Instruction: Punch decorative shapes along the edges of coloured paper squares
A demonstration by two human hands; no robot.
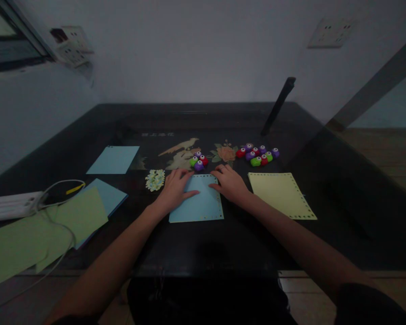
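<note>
A light blue sheet of paper (pixel 199 201) lies flat on the dark table in front of me, with small holes along its top and right edges and a few near the bottom right. My left hand (pixel 176 187) rests on its upper left edge, fingers stretched forward and thumb out over the paper. At the upper right corner, my right hand (pixel 230 183) lies with fingers extended and thumb on the sheet. Just beyond the paper sits a cluster of small red, green and purple pieces with white eye-like spots (pixel 199 161). Neither hand grips anything that I can see.
A yellow sheet with edge holes (pixel 279 194) lies at right, below more eyed pieces (pixel 257 155). Paper scraps (pixel 155 180) are piled left. Farther left are a blue sheet (pixel 114 160), green sheets (pixel 84 212), a white power strip (pixel 13 206) and a cable. A black post (pixel 277 106) stands behind.
</note>
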